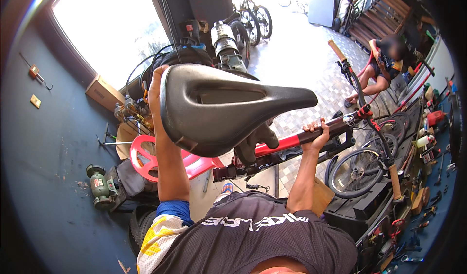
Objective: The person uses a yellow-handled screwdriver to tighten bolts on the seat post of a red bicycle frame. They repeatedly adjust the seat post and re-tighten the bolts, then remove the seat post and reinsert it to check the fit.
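A large black saddle with a long central cutout fills the upper middle, close to the camera, on a black and red bike frame held up by a stand. My left hand is raised at the saddle's rear left edge; its fingers are mostly hidden behind it. My right hand wraps round the frame's dark tube, right of the saddle. The handlebar, with tan grips, angles down on the right. A pink plastic part sits left, behind my left forearm.
A seated person is at the upper right near a wooden bench. Wheels and a tool-covered bench line the right. A bench grinder, cardboard box and window are left. Parked bikes stand at the back.
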### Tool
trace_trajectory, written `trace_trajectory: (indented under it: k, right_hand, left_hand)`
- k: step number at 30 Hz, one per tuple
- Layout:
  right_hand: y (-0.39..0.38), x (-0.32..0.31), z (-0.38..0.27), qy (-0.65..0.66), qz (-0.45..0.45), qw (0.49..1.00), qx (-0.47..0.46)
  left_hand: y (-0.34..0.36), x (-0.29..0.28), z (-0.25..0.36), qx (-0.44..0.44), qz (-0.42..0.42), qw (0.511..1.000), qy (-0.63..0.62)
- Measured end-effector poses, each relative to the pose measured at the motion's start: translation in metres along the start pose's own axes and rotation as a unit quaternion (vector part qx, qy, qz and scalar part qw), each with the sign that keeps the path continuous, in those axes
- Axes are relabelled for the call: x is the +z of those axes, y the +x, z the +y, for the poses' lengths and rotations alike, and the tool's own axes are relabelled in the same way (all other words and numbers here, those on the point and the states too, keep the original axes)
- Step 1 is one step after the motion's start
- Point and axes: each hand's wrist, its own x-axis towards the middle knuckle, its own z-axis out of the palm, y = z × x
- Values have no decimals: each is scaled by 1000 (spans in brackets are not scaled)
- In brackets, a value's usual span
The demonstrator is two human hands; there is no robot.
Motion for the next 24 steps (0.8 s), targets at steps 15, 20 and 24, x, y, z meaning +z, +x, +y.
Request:
trace_trajectory:
  k: [15, 20, 24]
  right_hand:
    - [-7, -6, -3, 12, -10, 1000, 4]
    - [-4, -9, -4, 10, -20, 1000, 3]
    - [-6, -3, -2, 10, -17, 1000, 8]
  left_hand:
    - [-25, -14, -26, -29, -12, 997, -69]
    - [-51, -31, -63, -131, -1, 975, -179]
    - [-76, -53, -98, -222, 25, 936, -272]
